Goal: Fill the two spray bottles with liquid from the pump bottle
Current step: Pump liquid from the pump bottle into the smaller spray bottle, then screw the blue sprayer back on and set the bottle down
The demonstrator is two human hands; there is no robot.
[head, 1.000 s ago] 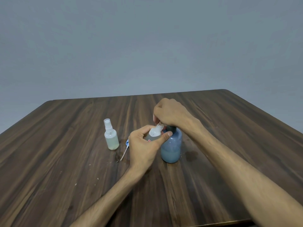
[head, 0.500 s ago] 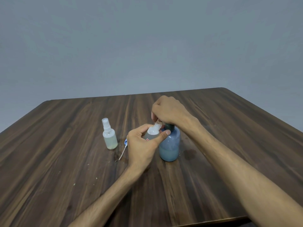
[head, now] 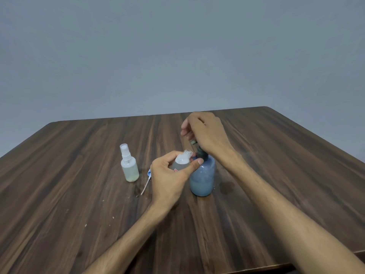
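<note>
Left hand (head: 169,176): wrapped around the open spray bottle (head: 182,160), tilted beside the pump bottle (head: 202,175).
Right hand (head: 205,131): closed over the pump head.
Table (head: 276,175): wide bare wood right; capped spray bottle (head: 128,165) left.

the table (head: 79,175) is dark brown wood, streaked lengthwise with lighter tan and near-black grain, and dotted with a few pale specks near its front. the wall (head: 177,46) behind is a flat, even blue-grey. the pump bottle (head: 202,177) is frosted pale blue, lighter and more saturated low down where the liquid sits, with a dark, almost black neck. the capped spray bottle (head: 128,165) is cloudy white with a faint yellowish tint at its base. the open spray bottle (head: 182,161) is clear to greyish, with a small red mark on its label. a loose spray head (head: 148,173) shows light blue with a thin white tube.
</note>
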